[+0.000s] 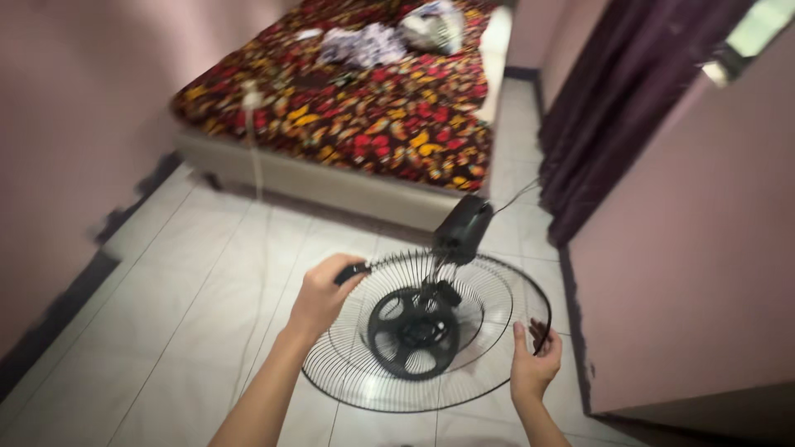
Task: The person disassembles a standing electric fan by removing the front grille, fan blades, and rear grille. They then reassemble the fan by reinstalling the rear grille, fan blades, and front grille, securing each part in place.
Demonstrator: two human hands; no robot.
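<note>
A black wire fan grille [489,285] with a round black hub [412,331] hangs tilted in front of me over the tiled floor. Behind it sits the black fan motor housing [464,228], with a thin cord trailing off to the right. My left hand [321,294] grips the grille's upper left rim. My right hand [534,362] holds the lower right rim, thumb up along the wires. Both forearms reach in from the bottom edge.
A low bed [356,99] with a red, yellow and black patterned cover and crumpled cloths stands at the far side. A dark purple curtain [621,91] hangs at the right, beside a pink wall [704,248]. Pale floor tiles [199,306] spread to the left.
</note>
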